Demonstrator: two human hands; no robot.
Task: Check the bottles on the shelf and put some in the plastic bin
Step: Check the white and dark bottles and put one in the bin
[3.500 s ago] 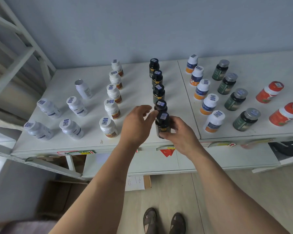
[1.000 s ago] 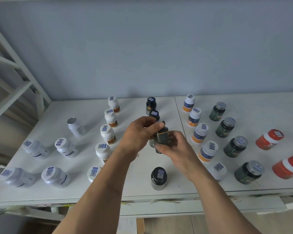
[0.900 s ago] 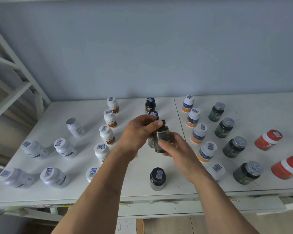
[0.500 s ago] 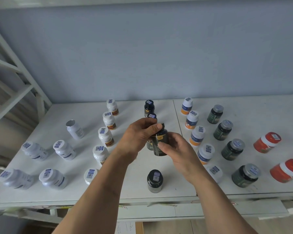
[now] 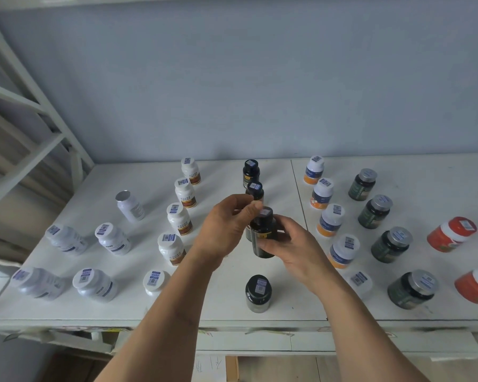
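Above the middle of the shelf (image 5: 260,318), head view only: a dark bottle (image 5: 262,235) is lifted clear of the white surface, held between both hands over the dark column. Right hand (image 5: 290,246) wraps the lower body from the right side, fingers curled round it, thumb across the front label. Left hand (image 5: 226,227) comes in from the left, fingertips (image 5: 253,209) pinching at the cap, which carries a small blue-white sticker; whether they are turning the cap or only steadying it, cannot tell. Bottle's long axis is near upright, cap tipped slightly away toward the wall. Key relation: body sits in the right hand, cap lies directly under the left fingertips, so the right hand is the carrier and the left is free to let go first. Another dark bottle (image 5: 258,293) stands alone near the front edge, just below the hands; two more dark ones sit toward the back edge behind the hands. White bottles with orange-brown labels (image 5: 178,219) run in a column left of centre, plain white bottles (image 5: 112,238) toward the left edge, some lying tilted. Right of the seam: white-capped blue-orange bottles, green bottles with grey lids (image 5: 391,245), red bottles (image 5: 451,234) at the right edge. Plastic bin not in view. Judged step: checking this bottle, not yet binned or returned.
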